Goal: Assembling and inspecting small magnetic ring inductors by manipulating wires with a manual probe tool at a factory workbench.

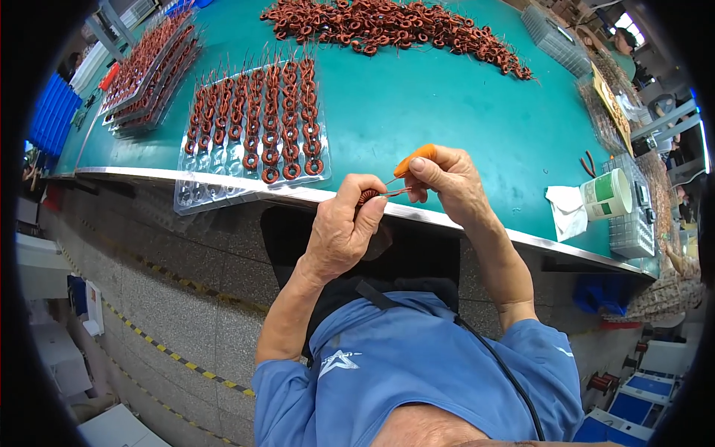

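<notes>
Pinched between the thumb and fingers of my left hand (339, 227) is a copper-wound toroid coil (367, 197), held just over the near edge of the table. Its wire leads (397, 191) stretch right toward my other hand. My right hand (456, 182) is closed round an orange-handled tool (414, 159), whose thin metal shaft points at the leads; its exact kind is hard to tell. Left of my hands, a clear plastic tray (324, 149) holds rows of similar coils (272, 112), with some pockets unfilled at its near left corner, which juts past the table edge.
A big heap of coils (387, 26) lies across the far side of the green table (417, 97). Stacked full trays (149, 74) stand at far left. On the right are a white-green cup (607, 195), a white cloth (566, 212), pliers (588, 165) and clear trays (633, 223).
</notes>
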{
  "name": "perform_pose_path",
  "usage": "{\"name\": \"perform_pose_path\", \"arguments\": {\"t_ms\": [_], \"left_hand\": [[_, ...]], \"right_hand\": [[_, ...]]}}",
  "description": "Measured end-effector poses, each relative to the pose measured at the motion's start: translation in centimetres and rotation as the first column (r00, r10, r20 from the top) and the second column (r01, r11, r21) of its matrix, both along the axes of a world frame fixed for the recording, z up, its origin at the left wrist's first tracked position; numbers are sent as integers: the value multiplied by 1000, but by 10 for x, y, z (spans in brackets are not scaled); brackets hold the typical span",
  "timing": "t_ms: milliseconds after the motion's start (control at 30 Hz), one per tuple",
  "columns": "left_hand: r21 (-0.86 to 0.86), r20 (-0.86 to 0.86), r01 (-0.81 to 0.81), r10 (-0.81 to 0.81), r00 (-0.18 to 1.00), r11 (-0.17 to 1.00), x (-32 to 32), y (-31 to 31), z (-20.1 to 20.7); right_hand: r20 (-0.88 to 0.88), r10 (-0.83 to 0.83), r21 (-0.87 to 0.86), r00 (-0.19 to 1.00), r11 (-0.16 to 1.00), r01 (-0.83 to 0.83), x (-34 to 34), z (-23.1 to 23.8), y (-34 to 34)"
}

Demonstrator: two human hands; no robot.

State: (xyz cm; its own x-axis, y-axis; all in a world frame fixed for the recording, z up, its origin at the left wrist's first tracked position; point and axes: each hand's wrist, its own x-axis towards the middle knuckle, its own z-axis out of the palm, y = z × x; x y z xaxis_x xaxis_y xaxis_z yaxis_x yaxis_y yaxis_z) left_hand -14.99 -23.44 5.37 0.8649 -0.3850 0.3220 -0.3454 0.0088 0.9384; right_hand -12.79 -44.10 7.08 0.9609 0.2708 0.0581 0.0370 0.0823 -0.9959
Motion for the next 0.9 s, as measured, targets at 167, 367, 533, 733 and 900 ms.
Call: {"name": "perform_pose_path", "arguments": {"t_ms": [167,367,533,733,900], "left_hand": [[-85,-94,6,-14,995,996,1,-1,-7],[-114,-71,-66,58,996,991,8,-6,-14],[157,105,-92,76,992,983,6,-11,-4],[325,224,-23,-53,973,945,9,-3,15],[388,228,-6,-90,969,922,5,-2,23]], "right_hand": [[116,-135,39,984,991,132,-3,-1,9],[130,-322,-76,938,940,333,-32,-3,3],[-18,-161,-44,987,986,160,-30,-8,21],[-92,-74,154,993,984,88,-25,-10,15],[-7,-140,97,990,985,140,-33,-7,20]]}}
